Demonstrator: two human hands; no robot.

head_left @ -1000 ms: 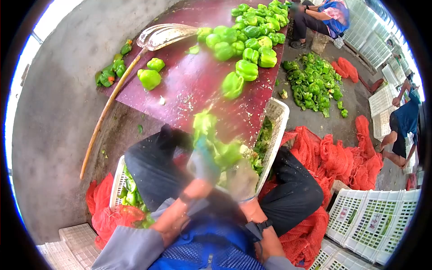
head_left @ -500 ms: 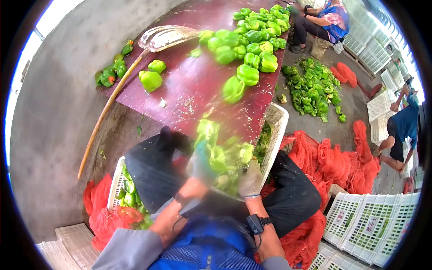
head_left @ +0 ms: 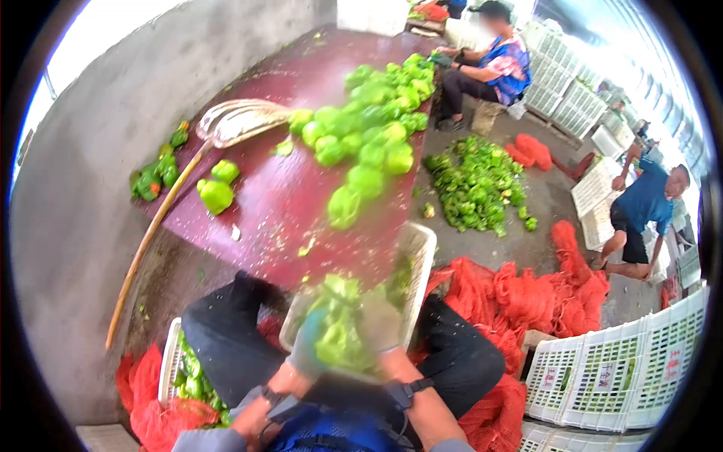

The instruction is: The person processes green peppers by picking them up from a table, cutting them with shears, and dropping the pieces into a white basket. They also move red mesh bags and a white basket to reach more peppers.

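Both of my gloved hands are over a white plastic crate [head_left: 423,248] between my knees. My left hand [head_left: 309,348], in a pale glove with teal on it, is at the left side of a blurred heap of light green pepper pieces [head_left: 337,331]. My right hand [head_left: 379,324], in a whitish glove, is at the heap's right side. Motion smears the fingers of both hands, so their grip does not show. Beyond the crate, many whole green bell peppers [head_left: 365,181] are heaped on a dark red tabletop [head_left: 294,218].
A wood-handled, fork-like scoop [head_left: 162,215] rests on the table's left side. Pepper scraps [head_left: 474,184] and red mesh sacks [head_left: 520,294] lie on the floor at right. Stacked white crates [head_left: 610,380] stand lower right. A seated person [head_left: 497,68] and another person [head_left: 640,203] are beyond.
My view has tilted upward and turned right, so the table and peppers appear lower and further left. My hands have come closer together over the crate. The person at right has a raised head.
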